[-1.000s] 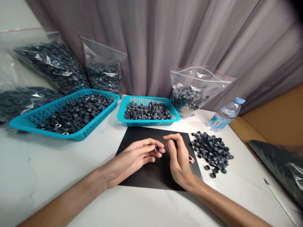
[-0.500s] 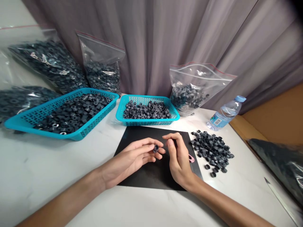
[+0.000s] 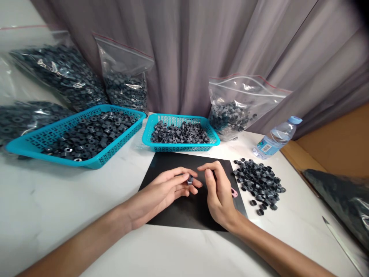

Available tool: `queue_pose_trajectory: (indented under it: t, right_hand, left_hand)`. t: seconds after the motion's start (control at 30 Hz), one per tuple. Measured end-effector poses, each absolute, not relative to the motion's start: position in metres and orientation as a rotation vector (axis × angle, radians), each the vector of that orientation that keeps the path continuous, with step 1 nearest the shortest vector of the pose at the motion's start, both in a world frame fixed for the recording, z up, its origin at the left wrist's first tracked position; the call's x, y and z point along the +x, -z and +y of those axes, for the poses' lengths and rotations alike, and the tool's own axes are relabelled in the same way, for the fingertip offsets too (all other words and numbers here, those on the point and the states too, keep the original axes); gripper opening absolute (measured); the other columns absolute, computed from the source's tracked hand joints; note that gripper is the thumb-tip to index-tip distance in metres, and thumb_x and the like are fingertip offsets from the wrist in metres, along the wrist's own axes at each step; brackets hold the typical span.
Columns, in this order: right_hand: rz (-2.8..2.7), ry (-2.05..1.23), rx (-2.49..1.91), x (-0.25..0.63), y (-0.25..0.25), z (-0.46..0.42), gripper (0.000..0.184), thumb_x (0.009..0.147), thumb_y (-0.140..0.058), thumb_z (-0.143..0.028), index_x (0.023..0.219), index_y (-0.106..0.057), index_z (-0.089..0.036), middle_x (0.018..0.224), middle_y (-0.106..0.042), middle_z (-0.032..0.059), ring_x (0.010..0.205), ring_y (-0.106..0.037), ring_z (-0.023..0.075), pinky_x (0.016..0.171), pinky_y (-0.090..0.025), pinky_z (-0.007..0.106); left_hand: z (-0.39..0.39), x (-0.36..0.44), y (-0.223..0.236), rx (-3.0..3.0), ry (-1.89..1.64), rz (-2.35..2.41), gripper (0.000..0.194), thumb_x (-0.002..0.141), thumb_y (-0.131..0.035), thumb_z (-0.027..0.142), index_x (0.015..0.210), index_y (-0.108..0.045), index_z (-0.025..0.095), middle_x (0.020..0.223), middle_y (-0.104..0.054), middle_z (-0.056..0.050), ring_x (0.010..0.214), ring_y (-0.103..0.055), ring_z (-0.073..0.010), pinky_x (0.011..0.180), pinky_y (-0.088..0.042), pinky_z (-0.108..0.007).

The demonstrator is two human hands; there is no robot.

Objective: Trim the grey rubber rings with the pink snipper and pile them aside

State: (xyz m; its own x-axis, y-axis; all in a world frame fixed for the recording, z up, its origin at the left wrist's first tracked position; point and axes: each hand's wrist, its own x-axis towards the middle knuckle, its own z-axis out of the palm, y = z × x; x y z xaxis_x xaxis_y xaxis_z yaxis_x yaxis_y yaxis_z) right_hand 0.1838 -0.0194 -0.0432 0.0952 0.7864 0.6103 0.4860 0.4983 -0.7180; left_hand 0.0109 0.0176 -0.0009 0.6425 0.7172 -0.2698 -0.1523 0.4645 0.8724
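Observation:
My left hand (image 3: 173, 186) is over the black mat (image 3: 178, 215), pinching a small dark grey plastic cap (image 3: 190, 179) between thumb and fingers. The other fingers are loosely spread beneath it. To its right, my right hand (image 3: 217, 194) is curled, thumb close to the bent index finger, a short gap from the cap. What lies inside that curl is mostly hidden. A pink end with a hole (image 3: 234, 192) pokes out past the outer side of the right hand; I cannot tell whether the hand grips it.
Loose dark caps (image 3: 259, 181) are heaped right of the mat, near a water bottle (image 3: 276, 138). Two blue baskets (image 3: 99, 163) (image 3: 181, 148) of similar parts stand behind. Zip bags (image 3: 123, 82) (image 3: 245, 111) line the curtain. A pointed metal strip (image 3: 337, 238) lies at right.
The cap has turned in my left fingers, so its side shows more than its hollow end. My right hand keeps nearly the same pose, and the view has shifted slightly.

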Motion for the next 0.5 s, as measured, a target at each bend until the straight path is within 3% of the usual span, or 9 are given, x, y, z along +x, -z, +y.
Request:
queue_pose_trajectory:
  t: [0.23, 0.37, 0.5]
  right_hand:
    - [-1.702, -0.31, -1.151, 0.182, 0.044, -0.02, 0.004, 0.096, -0.056, -0.022, 0.099, -0.058, -0.021, 0.083, -0.053, 0.0006, 0.074, -0.05, 0.0163, 0.067, -0.041, 0.031]
    - [-1.685, -0.425, -1.173, 0.179, 0.037, -0.017, 0.009, 0.098, -0.053, -0.025, 0.093, -0.059, -0.02, 0.08, -0.053, -0.0007, 0.072, -0.049, 0.0143, 0.067, -0.041, 0.029]
    - [-1.823, -0.441, -1.272, 0.21, 0.005, -0.008, 0.009, 0.095, -0.053, -0.024, 0.088, -0.059, -0.02, 0.079, -0.059, -0.0002, 0.07, -0.052, 0.0141, 0.065, -0.042, 0.027]
  left_hand:
    - [0.018, 0.012, 0.004, 1.128, -0.633, 0.77, 0.017, 0.094, -0.06, 0.033, 0.104, -0.066, 0.02, 0.111, -0.066, -0.005, 0.114, -0.056, -0.0206, 0.096, -0.041, -0.031]
    - [0.023, 0.012, 0.006, 1.276, -0.634, 0.814, 0.025, 0.092, -0.061, 0.038, 0.11, -0.062, 0.021, 0.111, -0.068, -0.006, 0.101, -0.059, -0.0193, 0.089, -0.043, -0.031]
    - [0.034, 0.006, 0.001, 1.576, -0.689, 0.856, 0.028, 0.096, -0.05, 0.041, 0.114, -0.057, 0.02, 0.105, -0.07, -0.007, 0.087, -0.062, -0.0201, 0.08, -0.046, -0.033]
